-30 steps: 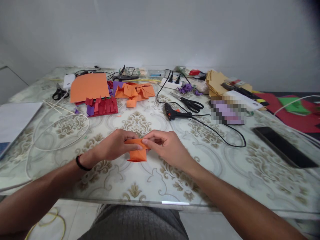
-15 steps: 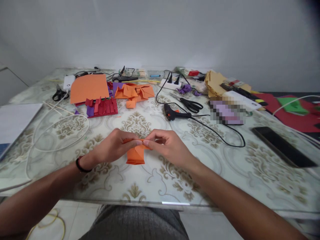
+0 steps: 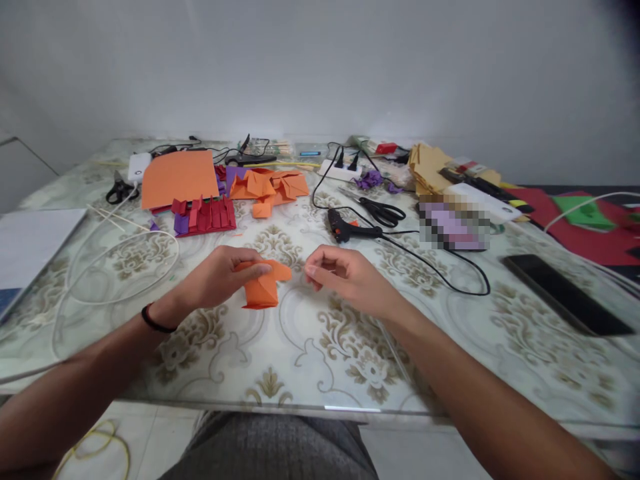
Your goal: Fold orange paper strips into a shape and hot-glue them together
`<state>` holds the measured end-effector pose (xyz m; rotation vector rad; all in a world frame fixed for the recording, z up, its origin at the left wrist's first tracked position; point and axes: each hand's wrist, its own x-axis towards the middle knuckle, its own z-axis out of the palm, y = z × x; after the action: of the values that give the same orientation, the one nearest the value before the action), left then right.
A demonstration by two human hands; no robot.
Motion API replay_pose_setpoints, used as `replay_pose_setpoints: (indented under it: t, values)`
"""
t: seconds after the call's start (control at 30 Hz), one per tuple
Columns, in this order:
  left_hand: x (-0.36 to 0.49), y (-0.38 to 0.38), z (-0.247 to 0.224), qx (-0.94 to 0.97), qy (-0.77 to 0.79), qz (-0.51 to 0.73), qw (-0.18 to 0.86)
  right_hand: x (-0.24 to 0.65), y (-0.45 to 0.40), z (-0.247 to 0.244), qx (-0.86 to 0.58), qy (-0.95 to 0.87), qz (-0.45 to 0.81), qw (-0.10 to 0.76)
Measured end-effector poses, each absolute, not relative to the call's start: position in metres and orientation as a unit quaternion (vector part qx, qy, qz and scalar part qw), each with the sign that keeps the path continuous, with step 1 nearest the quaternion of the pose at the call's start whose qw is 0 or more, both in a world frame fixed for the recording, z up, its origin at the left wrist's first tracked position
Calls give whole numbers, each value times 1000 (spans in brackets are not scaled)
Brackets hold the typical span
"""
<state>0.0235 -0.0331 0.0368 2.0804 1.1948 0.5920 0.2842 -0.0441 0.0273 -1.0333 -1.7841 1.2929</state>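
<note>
An orange folded paper piece [image 3: 262, 288] is pinched between the thumb and fingers of my left hand [image 3: 220, 275], just above the patterned table. Its lower part hangs down and a flap points right. To its right, apart from the paper, is my right hand [image 3: 347, 277], its thumb pressed against curled fingers. Whether anything small lies between those fingertips I cannot make out.
Behind my hands lie red folded strips [image 3: 213, 215], orange folded pieces [image 3: 270, 183], an orange sheet [image 3: 179, 179], a black glue gun [image 3: 350, 228] and scissors [image 3: 384, 212]. A phone [image 3: 567, 293] is at right; a white cable [image 3: 120, 300] loops at left.
My right hand has let go of the orange paper and moved right. My left hand has shifted slightly left and up with the paper, which is now tilted.
</note>
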Motion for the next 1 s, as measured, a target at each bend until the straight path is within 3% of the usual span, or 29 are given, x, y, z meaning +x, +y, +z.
replay_pose_setpoints:
  t: [0.43, 0.67, 0.83, 1.0]
  values:
    - [38, -45, 34, 766, 450, 169, 426, 266, -58, 22, -420, -672, 508, 337]
    - [37, -43, 32, 773, 438, 167, 428, 263, -61, 21, -417, -694, 489, 324]
    - [29, -39, 37, 740, 388, 172, 521, 264, -61, 21, -414, -702, 481, 324]
    - [25, -37, 39, 732, 378, 156, 545, 267, -61, 23, -406, -707, 486, 314]
